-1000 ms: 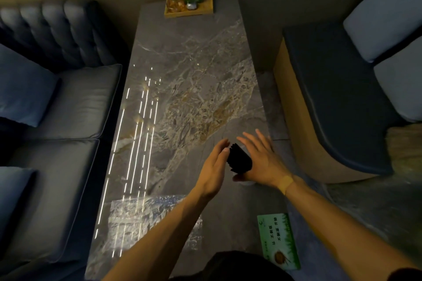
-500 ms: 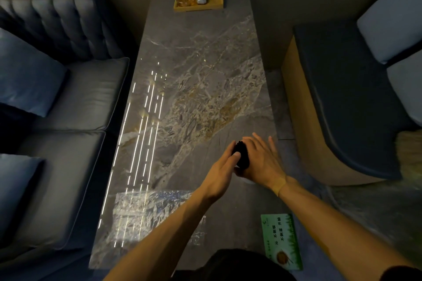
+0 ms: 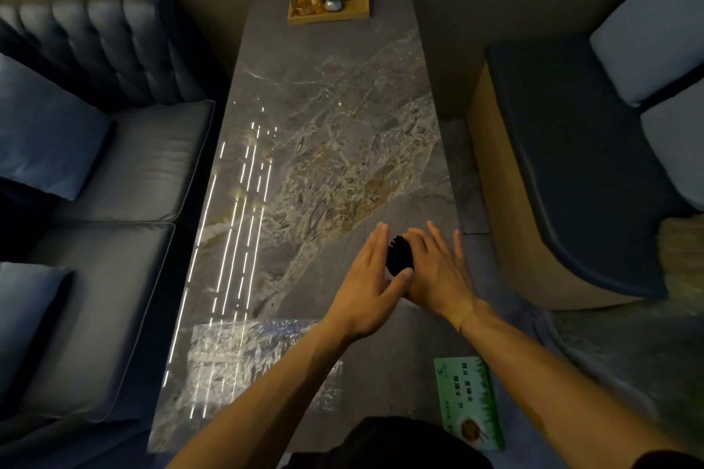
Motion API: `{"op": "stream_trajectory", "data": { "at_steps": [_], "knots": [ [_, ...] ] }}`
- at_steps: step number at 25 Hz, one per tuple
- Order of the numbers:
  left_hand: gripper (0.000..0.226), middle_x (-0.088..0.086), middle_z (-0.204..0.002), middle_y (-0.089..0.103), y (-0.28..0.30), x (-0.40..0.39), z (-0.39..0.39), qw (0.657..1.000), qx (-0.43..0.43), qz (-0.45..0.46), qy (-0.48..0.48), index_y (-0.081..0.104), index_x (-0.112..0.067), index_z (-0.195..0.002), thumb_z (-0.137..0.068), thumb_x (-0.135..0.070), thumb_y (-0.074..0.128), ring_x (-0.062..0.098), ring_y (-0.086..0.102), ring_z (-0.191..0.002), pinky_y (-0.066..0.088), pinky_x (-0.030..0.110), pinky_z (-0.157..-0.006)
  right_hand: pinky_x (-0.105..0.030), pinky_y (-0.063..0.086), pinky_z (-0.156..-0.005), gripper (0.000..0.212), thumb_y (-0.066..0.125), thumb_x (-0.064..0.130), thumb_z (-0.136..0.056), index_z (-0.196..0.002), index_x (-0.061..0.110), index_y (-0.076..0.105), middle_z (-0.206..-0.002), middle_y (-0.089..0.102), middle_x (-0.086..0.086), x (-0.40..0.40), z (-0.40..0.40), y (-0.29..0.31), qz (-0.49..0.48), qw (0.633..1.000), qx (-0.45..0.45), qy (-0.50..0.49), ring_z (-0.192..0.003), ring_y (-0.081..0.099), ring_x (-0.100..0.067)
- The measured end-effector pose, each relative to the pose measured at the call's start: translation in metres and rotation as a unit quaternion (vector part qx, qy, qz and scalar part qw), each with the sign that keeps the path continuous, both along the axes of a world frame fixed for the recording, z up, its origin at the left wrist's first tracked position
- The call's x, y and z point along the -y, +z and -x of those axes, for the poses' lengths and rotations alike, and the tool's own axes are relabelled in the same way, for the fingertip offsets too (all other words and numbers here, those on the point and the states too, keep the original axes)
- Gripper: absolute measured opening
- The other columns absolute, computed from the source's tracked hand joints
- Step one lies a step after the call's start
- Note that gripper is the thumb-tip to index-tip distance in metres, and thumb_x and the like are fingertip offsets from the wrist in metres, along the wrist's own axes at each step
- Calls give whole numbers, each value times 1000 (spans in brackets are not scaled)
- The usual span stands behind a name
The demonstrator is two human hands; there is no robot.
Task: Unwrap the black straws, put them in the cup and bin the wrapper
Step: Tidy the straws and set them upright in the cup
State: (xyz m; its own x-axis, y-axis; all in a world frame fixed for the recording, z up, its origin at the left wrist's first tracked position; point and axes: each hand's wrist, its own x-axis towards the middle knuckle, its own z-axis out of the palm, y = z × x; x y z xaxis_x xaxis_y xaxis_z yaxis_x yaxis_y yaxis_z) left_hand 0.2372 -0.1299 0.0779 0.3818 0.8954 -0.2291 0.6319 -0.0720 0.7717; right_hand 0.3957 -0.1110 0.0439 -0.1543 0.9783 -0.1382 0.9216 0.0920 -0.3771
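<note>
Black plastic straws (image 3: 400,254), bunched upright into a tight round bundle with their cut ends facing up, stand between the person's two flat palms near the right edge of the long grey marble-patterned table (image 3: 335,118). The left hand (image 3: 371,280) presses its open palm against the bundle's left side with fingers straight and the thumb reaching across in front; the right hand (image 3: 434,270) does the same from the right, fingers spread, so neither hand is clenched and the bundle is pinched between palms, not gripped by fingers. Any cup beneath the bundle is hidden by the hands, so I cannot tell whether the straws already sit in one. The crinkled clear plastic wrapper (image 3: 251,358) lies flat on the near left part of the table, well apart from the hands, and no bin is visible, so binning looks not yet done. The likely trouble is that a palm-only hold gives little control: if either hand eases off unevenly the straws could splay, topple and roll off the nearby table edge. The light wrapper could also slide away when reached for. A green printed card (image 3: 470,402) at the near right edge carries Chinese characters and a food picture; they are too small to read with confidence.
</note>
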Motion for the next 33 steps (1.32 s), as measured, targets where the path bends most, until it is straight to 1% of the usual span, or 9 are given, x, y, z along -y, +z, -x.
{"op": "stream_trajectory", "data": {
  "at_steps": [3,7,12,14,17,21,26,28,33],
  "knots": [
    [74,-9,-160,-21,-6,-1,-7,977,-122,-154,-77,-17,-30,-149,-96,-63,23,6,-21,-146,-7,31,-121,-60,0,-119,86,41,65,-73,-145,24,21,-155,26,2,4,-3,-1,12,999,20,27,-150,-2,-26],
    [72,-2,-160,-19,-15,-4,-18,962,-189,-176,-89,-11,-20,-152,-99,-60,18,13,-23,-147,-5,37,-123,-56,-4,-119,87,48,50,-86,-152,24,-1,-161,12,2,7,0,-2,18,996,82,33,-149,-11,-26],
    [71,-10,-160,-19,-15,-5,-11,971,-159,-163,-75,-12,-35,-152,-96,-65,20,9,-21,-147,-6,38,-122,-59,-3,-119,95,38,66,-78,-151,24,-8,-163,4,-1,7,0,-1,26,996,77,18,-149,-12,-27],
    [69,-12,-163,-10,-14,0,0,982,-107,-151,-29,-8,-41,-151,-95,-66,24,7,-10,-149,2,33,-121,-58,-4,-118,109,37,80,-68,-152,25,-7,-163,6,-1,12,-6,1,31,999,38,-5,-149,-9,-27],
    [60,-8,-160,20,-19,18,27,987,-81,-133,47,17,-39,-150,-96,-60,32,10,23,-144,24,28,-113,-55,3,-119,123,33,94,-58,-153,24,-2,-163,10,-1,32,-19,4,3,1000,-10,-23,-150,-4,-25],
    [45,-6,-142,48,-34,50,83,989,-102,-87,57,45,-34,-136,-94,-50,47,12,50,-125,44,28,-99,-49,35,-111,93,39,80,-77,-147,18,30,-154,34,-6,85,-39,-1,-65,989,-71,-109,-144,25,-26],
    [35,-8,-128,60,-42,66,138,985,-164,-56,1,61,-30,-121,-91,-46,57,12,60,-111,48,27,-90,-45,43,-103,46,60,41,-88,-126,15,60,-139,53,-9,133,-54,-22,-13,986,-19,-166,-128,47,-30],
    [36,-8,-128,60,-43,69,163,981,-186,-44,-14,62,-30,-121,-89,-46,58,13,61,-109,49,28,-90,-40,44,-99,37,61,36,-89,-121,16,64,-130,60,-5,141,-45,-26,35,989,3,-141,-121,52,-27],
    [46,-5,-135,57,-45,77,225,965,-254,-21,-56,57,-32,-128,-86,-50,58,15,55,-119,44,31,-98,-32,46,-93,40,50,47,-92,-127,28,56,-130,59,5,135,-4,-24,132,989,70,-13,-118,53,-19]
  ]
}}
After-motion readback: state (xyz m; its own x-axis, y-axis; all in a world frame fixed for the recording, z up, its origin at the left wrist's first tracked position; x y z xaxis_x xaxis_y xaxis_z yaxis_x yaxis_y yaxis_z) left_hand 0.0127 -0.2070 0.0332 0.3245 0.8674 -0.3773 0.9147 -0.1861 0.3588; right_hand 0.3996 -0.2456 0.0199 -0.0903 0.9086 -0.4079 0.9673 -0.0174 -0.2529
